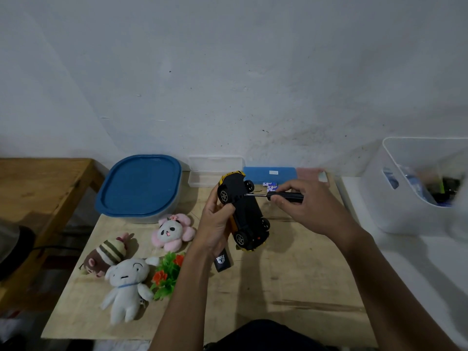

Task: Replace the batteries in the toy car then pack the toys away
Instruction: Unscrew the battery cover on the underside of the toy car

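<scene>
Left hand clamps the light, rigid toy car (underside up) by its flanks; right hand clasps the screwdriver.

Toy car held above worktop centre, lidded container behind-left of car, three plush toys and plastic plant left of car, batteries behind car, bin right of car.

The near right part of the counter lies bare, open to a passing hand. To the left, plush toys and a plastic plant crowd it. A blue-lidded container and small boxes line the wall; a white bin blocks the right.
</scene>
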Action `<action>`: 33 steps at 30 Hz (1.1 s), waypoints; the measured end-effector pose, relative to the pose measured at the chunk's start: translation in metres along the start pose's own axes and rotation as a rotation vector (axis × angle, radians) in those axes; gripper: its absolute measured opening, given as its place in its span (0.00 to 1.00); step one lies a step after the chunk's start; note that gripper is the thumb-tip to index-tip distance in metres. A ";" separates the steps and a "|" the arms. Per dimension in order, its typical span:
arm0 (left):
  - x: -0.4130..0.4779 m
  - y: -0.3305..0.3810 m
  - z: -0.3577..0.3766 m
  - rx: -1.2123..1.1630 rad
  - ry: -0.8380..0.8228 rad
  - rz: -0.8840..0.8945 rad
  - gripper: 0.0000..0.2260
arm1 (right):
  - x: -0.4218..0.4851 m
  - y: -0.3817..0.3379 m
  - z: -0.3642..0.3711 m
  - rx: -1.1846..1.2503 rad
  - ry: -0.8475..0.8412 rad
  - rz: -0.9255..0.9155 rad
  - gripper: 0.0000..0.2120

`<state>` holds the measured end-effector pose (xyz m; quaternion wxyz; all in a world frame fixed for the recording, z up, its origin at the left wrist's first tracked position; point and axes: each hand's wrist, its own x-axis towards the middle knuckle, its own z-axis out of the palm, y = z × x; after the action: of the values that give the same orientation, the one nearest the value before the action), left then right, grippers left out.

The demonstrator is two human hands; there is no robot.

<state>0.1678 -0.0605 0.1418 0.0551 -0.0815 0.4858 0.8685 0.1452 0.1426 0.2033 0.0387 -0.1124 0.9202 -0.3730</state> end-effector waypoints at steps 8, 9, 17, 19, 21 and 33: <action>-0.001 0.002 0.000 0.059 0.009 -0.011 0.22 | 0.003 -0.011 -0.006 -0.062 -0.034 0.003 0.08; -0.001 0.002 0.000 0.068 0.012 -0.009 0.22 | 0.004 -0.014 -0.008 -0.072 -0.043 0.007 0.08; -0.002 0.001 0.000 0.125 0.015 -0.008 0.26 | 0.008 -0.032 -0.013 -0.395 -0.105 -0.044 0.06; 0.000 0.000 -0.001 0.128 0.027 -0.006 0.27 | 0.007 -0.036 -0.012 -0.478 -0.087 -0.093 0.06; 0.001 0.001 -0.002 0.120 0.031 -0.006 0.28 | 0.005 -0.039 -0.011 -0.515 -0.060 -0.106 0.06; -0.001 0.001 -0.004 0.135 0.020 -0.007 0.27 | 0.016 -0.042 -0.013 -0.598 -0.163 -0.068 0.16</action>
<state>0.1689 -0.0645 0.1409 0.0584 -0.0881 0.5433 0.8328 0.1347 0.1184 0.2420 0.0653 -0.1790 0.9787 -0.0764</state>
